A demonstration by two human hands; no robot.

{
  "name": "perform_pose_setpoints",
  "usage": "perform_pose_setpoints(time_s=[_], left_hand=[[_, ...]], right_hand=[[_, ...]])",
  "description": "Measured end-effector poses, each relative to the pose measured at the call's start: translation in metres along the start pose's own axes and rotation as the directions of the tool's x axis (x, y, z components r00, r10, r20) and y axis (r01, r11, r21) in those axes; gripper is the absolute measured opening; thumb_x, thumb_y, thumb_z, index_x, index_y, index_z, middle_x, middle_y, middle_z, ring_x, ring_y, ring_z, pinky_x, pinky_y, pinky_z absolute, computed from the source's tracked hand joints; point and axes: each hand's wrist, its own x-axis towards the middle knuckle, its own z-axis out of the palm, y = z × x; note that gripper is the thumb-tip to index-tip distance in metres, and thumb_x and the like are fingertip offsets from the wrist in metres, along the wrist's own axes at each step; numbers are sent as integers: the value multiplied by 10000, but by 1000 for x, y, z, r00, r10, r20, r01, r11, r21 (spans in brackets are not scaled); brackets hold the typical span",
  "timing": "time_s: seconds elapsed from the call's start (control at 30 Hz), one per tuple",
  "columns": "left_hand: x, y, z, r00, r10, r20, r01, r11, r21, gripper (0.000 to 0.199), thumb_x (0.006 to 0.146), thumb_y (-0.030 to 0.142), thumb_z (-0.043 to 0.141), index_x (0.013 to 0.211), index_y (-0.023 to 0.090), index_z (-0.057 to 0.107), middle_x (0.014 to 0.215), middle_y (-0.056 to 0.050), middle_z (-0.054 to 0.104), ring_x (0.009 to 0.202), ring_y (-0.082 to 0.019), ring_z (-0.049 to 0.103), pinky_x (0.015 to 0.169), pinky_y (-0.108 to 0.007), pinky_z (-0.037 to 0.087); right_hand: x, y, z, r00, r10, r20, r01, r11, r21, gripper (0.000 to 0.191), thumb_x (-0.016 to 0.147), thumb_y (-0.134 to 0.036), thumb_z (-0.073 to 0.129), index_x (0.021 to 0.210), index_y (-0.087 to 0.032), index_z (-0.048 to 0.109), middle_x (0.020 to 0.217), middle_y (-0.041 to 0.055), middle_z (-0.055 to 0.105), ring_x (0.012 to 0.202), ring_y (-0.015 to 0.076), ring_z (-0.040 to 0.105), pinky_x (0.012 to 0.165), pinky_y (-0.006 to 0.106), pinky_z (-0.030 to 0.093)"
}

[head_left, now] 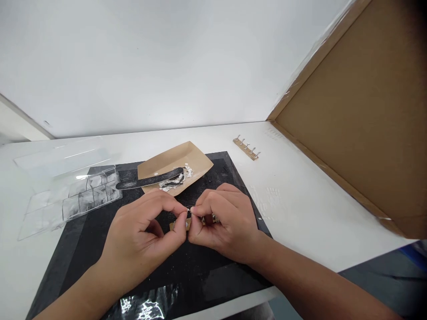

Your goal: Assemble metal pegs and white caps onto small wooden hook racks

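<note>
My left hand [150,226] and my right hand [223,220] meet fingertip to fingertip over the black mat [180,266]. Each is closed in a pinch on the same tiny, shiny piece [188,210], too small to name. Just below and behind the fingers lies a wooden strip [172,226] with small metal parts, mostly hidden by the hands. Beyond the hands, a brown paper tray [163,162] holds white and black scraps, with a black nail file [150,180] resting across its edge.
At the left stands an open clear compartment box [71,208] with small bags inside. A wooden strip with several metal hooks [246,149] lies at the back right. A large cardboard panel [353,111] rises on the right, and a white wall [150,66] stands behind.
</note>
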Motion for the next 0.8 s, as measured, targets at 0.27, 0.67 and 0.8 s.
perform_pose_setpoints(time_s=[0.27,0.67,0.8], left_hand=[[0,7,0,999,-42,-16,43,998,56,77,873,193,671,829,235,719,841,43,725,518,-41,565,423,-112,505],[0,5,-3,1000,-15,5,15,1000,12,97,892,186,685,888,253,755,884,16,746,661,-89,665,443,-117,525],[0,4,-2,1000,-22,4,22,999,27,86,887,188,686,872,247,747,877,23,745,630,-77,638,442,-114,521]], right_hand=[[0,-1,2,999,41,-2,-40,997,70,180,767,-92,637,745,-215,507,547,-115,565,491,70,595,581,274,373],[0,1,2,995,100,12,-101,990,97,167,750,-103,606,730,-222,490,579,-95,630,481,72,571,604,282,389],[0,1,1,996,91,20,-92,992,85,172,746,-103,605,725,-224,486,587,-91,643,480,74,570,601,284,389]])
